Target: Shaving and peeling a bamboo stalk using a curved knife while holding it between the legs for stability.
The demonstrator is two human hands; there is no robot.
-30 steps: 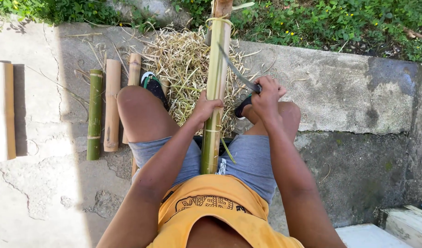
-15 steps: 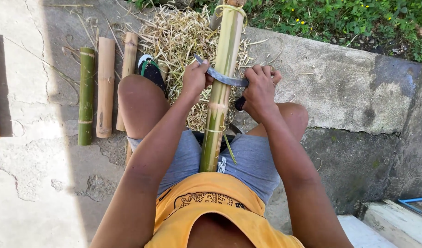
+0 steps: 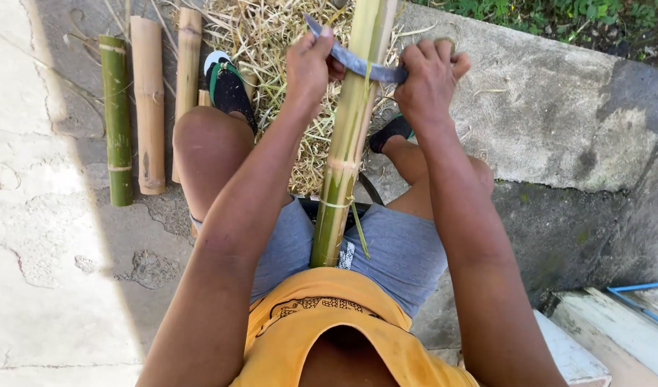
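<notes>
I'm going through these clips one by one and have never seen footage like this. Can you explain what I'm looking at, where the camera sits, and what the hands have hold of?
There is no machine here. The camera is worn on a person's head and looks down, so you see their own arms, orange shirt and grey shorts from above. They sit on concrete with a long bamboo pole standing up between their knees. Across the pole lies a curved blade. The left hand has its grip on the blade's far end, and the right hand grips the handle end, so both hands hold one tool against the pole. Behind the pole is a heap of dry shavings. To the left lie three cut bamboo pieces, one green and two tan. Grass grows beyond the concrete ledge.
</notes>
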